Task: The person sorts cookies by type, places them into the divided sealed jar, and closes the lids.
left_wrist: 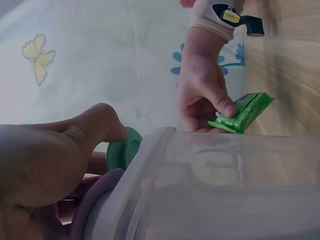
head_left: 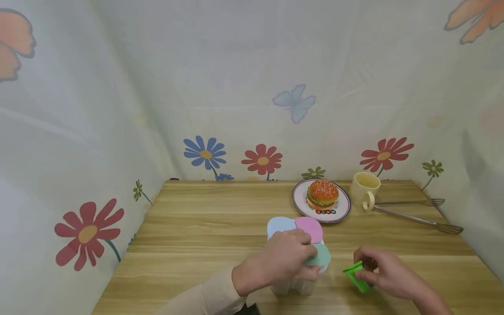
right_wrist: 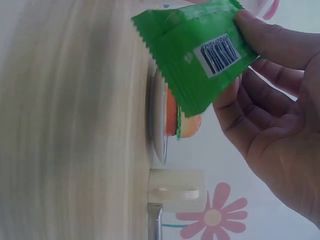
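A clear plastic storage box (head_left: 293, 286) with several coloured round lids stands near the front of the table. Blue (head_left: 280, 225) and pink (head_left: 309, 228) lids lie flat on its top. My left hand (head_left: 281, 256) reaches over the box and pinches the green lid (head_left: 320, 256) between thumb and fingers. In the left wrist view a purple lid (left_wrist: 95, 202) shows under that hand. To the right of the box, my right hand (head_left: 387, 269) holds a small green snack packet (right_wrist: 197, 57) by its edge, between thumb and fingers. The packet has serrated ends and a barcode.
Behind the box, a toy hamburger (head_left: 323, 194) sits on a white plate (head_left: 300, 209). A yellow mug (head_left: 360, 192) stands beside it, with two long metal utensils (head_left: 417, 218) to its right. Flower-printed cloth (head_left: 220, 87) surrounds the wooden table (head_left: 189, 236).
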Tool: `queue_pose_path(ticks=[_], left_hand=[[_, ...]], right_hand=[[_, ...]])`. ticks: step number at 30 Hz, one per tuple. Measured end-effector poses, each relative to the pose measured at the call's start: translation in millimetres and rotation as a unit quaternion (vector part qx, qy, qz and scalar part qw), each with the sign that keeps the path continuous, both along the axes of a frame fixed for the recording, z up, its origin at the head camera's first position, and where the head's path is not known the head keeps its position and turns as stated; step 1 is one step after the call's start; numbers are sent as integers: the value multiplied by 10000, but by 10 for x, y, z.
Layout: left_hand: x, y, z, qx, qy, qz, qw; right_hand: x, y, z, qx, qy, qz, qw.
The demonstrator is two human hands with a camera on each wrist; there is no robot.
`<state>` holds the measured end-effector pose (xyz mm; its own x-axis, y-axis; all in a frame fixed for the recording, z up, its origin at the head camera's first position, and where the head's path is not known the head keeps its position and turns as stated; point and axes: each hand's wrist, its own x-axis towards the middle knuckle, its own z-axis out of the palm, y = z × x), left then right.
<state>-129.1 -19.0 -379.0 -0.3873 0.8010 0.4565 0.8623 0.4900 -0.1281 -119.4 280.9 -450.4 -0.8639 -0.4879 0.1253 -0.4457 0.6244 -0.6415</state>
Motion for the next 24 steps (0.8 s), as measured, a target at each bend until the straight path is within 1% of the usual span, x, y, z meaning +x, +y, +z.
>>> queue_pose_path(ticks=[4, 11, 14, 17, 21, 24], left_hand=[[9, -21, 0, -39, -183, 25, 9998], [32, -28, -3, 23, -135, 39, 9999], [32, -30, -9, 45, -134, 11, 9999], [29, -42, -22, 174, -186, -32, 9997], [22, -54, -32, 392, -268, -66, 9988], [15, -58, -33, 425, -334, -39, 9985]], right_hand=[[11, -32, 52, -97, 155, -231, 9996], [35, -57, 56, -501, 679, -78, 9964], [43, -64, 52, -568, 746, -47, 9956], [38, -81, 65, -627, 802, -43, 9948], [20, -111, 105, -706, 983, -139, 9926], [16, -129, 136, -723, 1055, -274, 9914]])
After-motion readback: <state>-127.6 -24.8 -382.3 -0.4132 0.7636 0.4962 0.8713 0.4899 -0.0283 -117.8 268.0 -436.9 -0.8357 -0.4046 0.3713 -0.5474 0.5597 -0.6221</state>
